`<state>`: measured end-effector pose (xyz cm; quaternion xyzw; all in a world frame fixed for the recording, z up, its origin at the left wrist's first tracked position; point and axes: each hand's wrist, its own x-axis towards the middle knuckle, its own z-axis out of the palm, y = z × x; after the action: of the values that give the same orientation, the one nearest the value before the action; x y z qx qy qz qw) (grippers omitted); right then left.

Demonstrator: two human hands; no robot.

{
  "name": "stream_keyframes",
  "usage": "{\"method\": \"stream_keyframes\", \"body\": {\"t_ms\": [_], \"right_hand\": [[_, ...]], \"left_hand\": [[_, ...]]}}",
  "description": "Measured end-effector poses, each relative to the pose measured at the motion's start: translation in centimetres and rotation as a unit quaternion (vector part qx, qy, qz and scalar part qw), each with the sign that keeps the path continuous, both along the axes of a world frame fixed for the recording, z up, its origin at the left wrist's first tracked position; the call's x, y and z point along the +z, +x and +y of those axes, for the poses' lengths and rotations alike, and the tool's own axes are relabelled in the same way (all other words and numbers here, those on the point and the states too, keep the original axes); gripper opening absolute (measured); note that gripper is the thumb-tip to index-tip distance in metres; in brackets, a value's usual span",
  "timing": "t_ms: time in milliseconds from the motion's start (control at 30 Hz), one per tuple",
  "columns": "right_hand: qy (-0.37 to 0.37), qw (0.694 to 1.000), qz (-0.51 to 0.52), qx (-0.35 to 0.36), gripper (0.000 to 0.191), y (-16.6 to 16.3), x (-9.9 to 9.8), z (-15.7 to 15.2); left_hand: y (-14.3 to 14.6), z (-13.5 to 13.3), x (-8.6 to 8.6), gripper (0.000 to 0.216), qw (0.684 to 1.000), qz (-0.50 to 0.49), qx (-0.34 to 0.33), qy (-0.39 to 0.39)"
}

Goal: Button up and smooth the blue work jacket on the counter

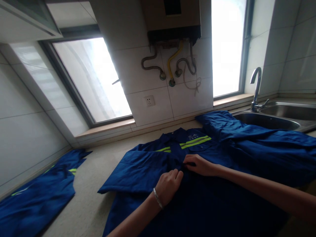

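Observation:
A blue work jacket with yellow-green reflective stripes lies spread on the counter, its collar toward the wall. One sleeve is folded in across the front. My left hand, with a silver bracelet at the wrist, has its fingers curled closed on the sleeve's end near the jacket's middle. Just right of it, my right hand pinches the same bit of blue cloth between thumb and fingers. The two hands almost touch. What lies right under the fingertips is partly hidden.
Another blue garment with reflective stripes lies on the counter at left. More blue cloth reaches to the steel sink and faucet at right. A water heater with pipes hangs on the tiled wall between two windows.

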<state>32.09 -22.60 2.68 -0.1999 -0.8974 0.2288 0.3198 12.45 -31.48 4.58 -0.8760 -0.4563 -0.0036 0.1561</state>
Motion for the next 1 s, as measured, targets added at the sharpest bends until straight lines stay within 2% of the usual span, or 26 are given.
{"method": "stream_keyframes", "body": {"t_ms": [100, 333, 567, 800, 900, 1000], "right_hand": [[-0.006, 1.000, -0.002, -0.017, 0.013, 0.3, -0.2, 0.1], [-0.006, 1.000, 0.018, 0.006, 0.015, 0.2, -0.4, -0.4], [0.011, 0.999, 0.041, 0.010, 0.017, -0.2, -0.4, -0.7], [0.009, 0.999, 0.039, 0.026, 0.017, 0.2, -0.3, -0.7], [0.011, 0.999, 0.029, 0.038, 0.020, 0.5, 0.3, -1.0], [0.015, 0.998, 0.007, 0.061, 0.034, 0.8, 1.0, -1.4]], "left_hand": [[-0.1, 0.0, -0.1, 0.024, 1.000, 0.012, -0.015, 0.000], [-0.1, 0.2, -0.1, 0.029, 1.000, 0.000, 0.015, -0.009], [-0.4, 0.3, -0.8, 0.029, 0.999, -0.008, -0.027, 0.041], [-0.5, 0.1, -0.2, 0.028, 0.997, -0.060, -0.036, 0.027], [-0.5, 0.0, 0.1, 0.029, 0.996, -0.085, -0.029, 0.009], [-0.6, 0.1, 0.1, 0.035, 0.992, -0.128, -0.001, -0.011]]}}
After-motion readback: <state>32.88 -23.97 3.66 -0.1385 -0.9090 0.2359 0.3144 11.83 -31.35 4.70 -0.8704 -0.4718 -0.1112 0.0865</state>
